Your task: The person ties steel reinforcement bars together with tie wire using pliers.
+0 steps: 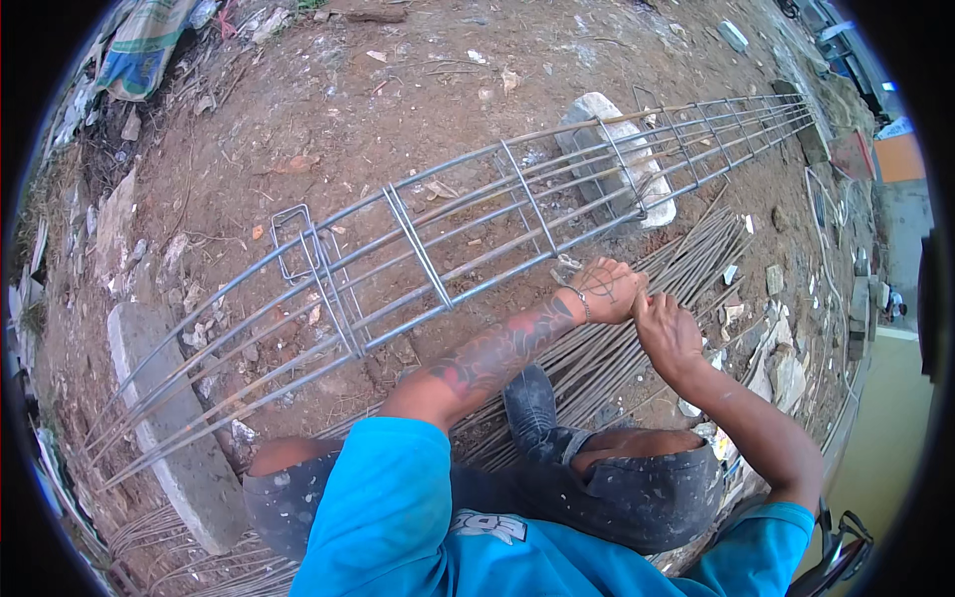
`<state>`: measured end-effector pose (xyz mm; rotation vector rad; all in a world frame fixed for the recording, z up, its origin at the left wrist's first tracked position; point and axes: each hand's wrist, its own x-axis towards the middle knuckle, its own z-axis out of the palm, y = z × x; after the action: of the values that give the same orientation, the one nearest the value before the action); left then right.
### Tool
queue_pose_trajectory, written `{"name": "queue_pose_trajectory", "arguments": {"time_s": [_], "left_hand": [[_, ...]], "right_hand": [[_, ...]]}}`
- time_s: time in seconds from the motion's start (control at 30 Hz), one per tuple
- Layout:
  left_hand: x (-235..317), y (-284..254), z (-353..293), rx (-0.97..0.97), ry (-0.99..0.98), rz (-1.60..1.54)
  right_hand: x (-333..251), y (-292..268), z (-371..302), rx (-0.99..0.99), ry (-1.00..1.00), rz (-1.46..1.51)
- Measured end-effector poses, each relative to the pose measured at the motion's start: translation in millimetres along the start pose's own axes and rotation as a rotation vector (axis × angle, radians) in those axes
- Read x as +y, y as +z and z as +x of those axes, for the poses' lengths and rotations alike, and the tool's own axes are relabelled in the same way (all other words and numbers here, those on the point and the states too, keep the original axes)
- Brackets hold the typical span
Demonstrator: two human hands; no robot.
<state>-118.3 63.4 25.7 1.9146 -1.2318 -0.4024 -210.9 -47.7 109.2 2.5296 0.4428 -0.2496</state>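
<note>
A long rebar cage [418, 264] of steel bars and rectangular stirrups lies across the dirt, resting on a concrete block [622, 159] at the far end and a concrete slab [164, 428] at the near end. My left hand [607, 289], on a tattooed forearm with a wrist bracelet, is curled into a fist just below the cage's lowest bar. My right hand [667, 333] is pressed against it, fingers also curled. Both hands hover over a bundle of thin steel rods [617, 358] on the ground. Whatever sits between the fingers is hidden.
I squat in a blue shirt and dark shorts, one dark shoe [532, 403] on the rods. Loose stirrups [293, 244] lean on the cage. Stones and rubble [781, 368] lie to the right, with a cloth heap [144, 45] at the far left.
</note>
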Motion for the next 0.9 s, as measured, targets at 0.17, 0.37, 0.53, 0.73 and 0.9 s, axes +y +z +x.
{"name": "queue_pose_trajectory", "arguments": {"time_s": [0.17, 0.37, 0.53, 0.73, 0.9], "left_hand": [[-12, 28, -20, 0.372, 0.222, 0.100], [-5, 30, -25, 0.460, 0.391, 0.214], [28, -7, -6, -0.082, -0.017, 0.127], [10, 22, -32, 0.376, 0.201, 0.109], [14, 26, -34, 0.523, 0.336, 0.124]], "right_hand": [[45, -62, 14, -0.854, 0.062, 0.757], [30, -30, -15, -0.648, 0.174, 1.093], [4, -12, -35, -0.283, 0.208, 0.734], [38, -61, -6, -0.746, 0.317, 1.376], [22, -15, -18, -0.657, 0.222, 1.037]]}}
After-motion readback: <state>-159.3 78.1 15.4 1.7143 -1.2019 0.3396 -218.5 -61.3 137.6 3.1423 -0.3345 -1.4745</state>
